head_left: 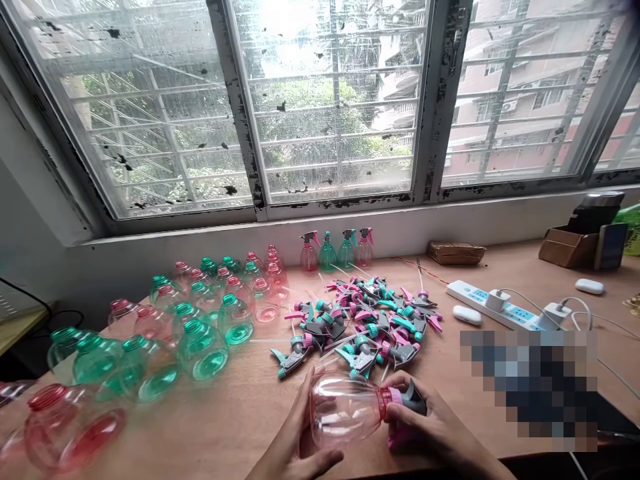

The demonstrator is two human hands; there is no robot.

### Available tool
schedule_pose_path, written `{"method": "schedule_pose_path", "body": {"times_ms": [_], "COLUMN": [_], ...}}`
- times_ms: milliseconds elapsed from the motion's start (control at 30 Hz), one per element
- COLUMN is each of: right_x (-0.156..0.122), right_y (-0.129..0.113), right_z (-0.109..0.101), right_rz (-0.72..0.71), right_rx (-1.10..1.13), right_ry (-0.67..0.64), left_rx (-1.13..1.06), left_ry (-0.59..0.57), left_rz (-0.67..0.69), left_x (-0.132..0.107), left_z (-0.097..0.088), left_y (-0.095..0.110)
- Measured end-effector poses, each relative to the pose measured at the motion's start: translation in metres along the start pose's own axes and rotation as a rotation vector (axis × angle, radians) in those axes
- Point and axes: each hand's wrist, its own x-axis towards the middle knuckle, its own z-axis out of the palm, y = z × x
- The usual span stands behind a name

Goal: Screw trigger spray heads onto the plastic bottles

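A clear pink plastic bottle (345,408) lies on its side at the table's near edge. My left hand (295,443) is wrapped round its base end. My right hand (430,427) is closed on a grey and pink spray trigger head (410,400) that sits at the bottle's neck. Just beyond lies a pile of loose trigger heads (363,327) in pink, teal and grey. Several empty green and pink bottles (200,320) lie on the table to the left.
Finished spray bottles (337,252) stand in a row by the window wall. A white power strip (493,305) with chargers, a white case (467,315) and cardboard boxes (570,247) are at the right. A pixelated patch covers the near right.
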Motion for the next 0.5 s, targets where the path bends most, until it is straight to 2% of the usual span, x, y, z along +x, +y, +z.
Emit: {"method": "schedule_pose_path", "body": {"times_ms": [200, 400, 500], "right_x": [-0.001, 0.0, 0.001], "right_y": [0.002, 0.002, 0.004], "right_z": [-0.002, -0.003, -0.003], "right_rz": [0.006, 0.025, 0.038], "right_rx": [-0.005, -0.035, -0.033], "right_ry": [0.006, 0.006, -0.004], "left_rx": [0.033, -0.048, -0.041], "left_ry": [-0.038, -0.048, -0.044], "left_rz": [0.073, 0.025, 0.043], "left_x": [0.002, -0.001, 0.0], "left_z": [0.0, 0.003, 0.002], "left_y": [-0.002, 0.007, 0.006]}}
